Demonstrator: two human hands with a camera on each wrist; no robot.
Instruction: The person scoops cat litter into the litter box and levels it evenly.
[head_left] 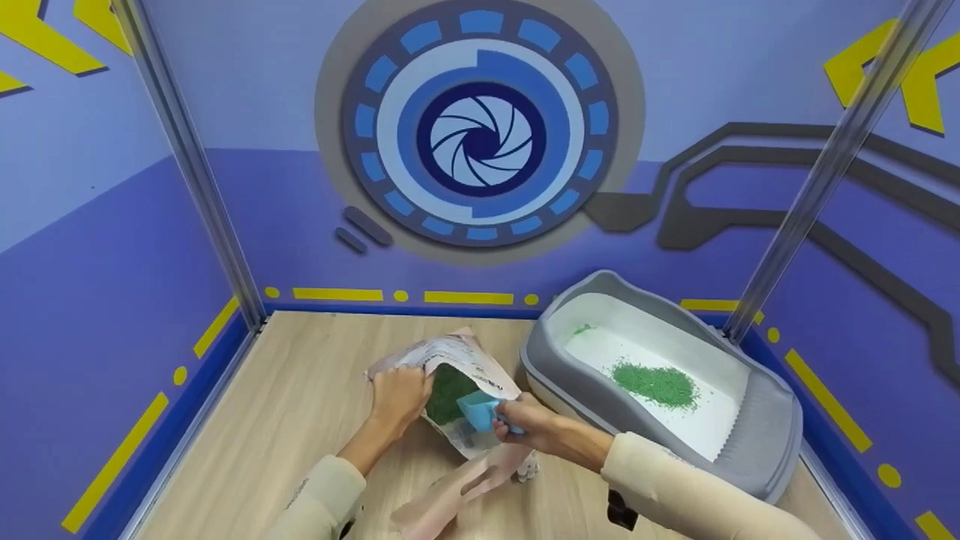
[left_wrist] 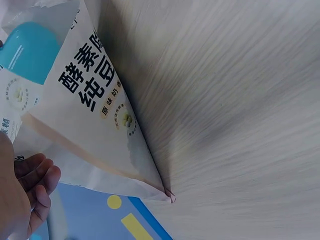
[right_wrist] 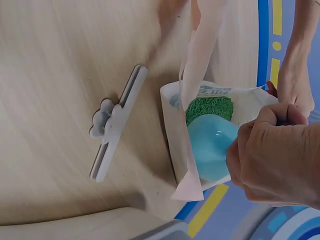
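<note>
A pale pink-and-white bag of cat litter (head_left: 442, 350) lies on the table with its mouth spread, showing green pellets (head_left: 444, 394) inside. My left hand (head_left: 400, 399) grips the bag's edge on the left side; in the left wrist view its fingers (left_wrist: 40, 182) curl at the bag. My right hand (head_left: 529, 420) holds a light blue scoop (head_left: 475, 411) by the handle, with the scoop's head in the bag's mouth. In the right wrist view the scoop (right_wrist: 212, 145) partly hides the green pellets (right_wrist: 210, 110). Whether the scoop carries pellets I cannot tell.
A grey-rimmed litter box (head_left: 559, 379) with a white inside stands to the right, a patch of green pellets (head_left: 656, 384) on its floor. A grey bag clip (right_wrist: 112, 127) lies on the table near the bag. A torn bag flap (head_left: 450, 495) hangs toward me. Printed walls enclose the table.
</note>
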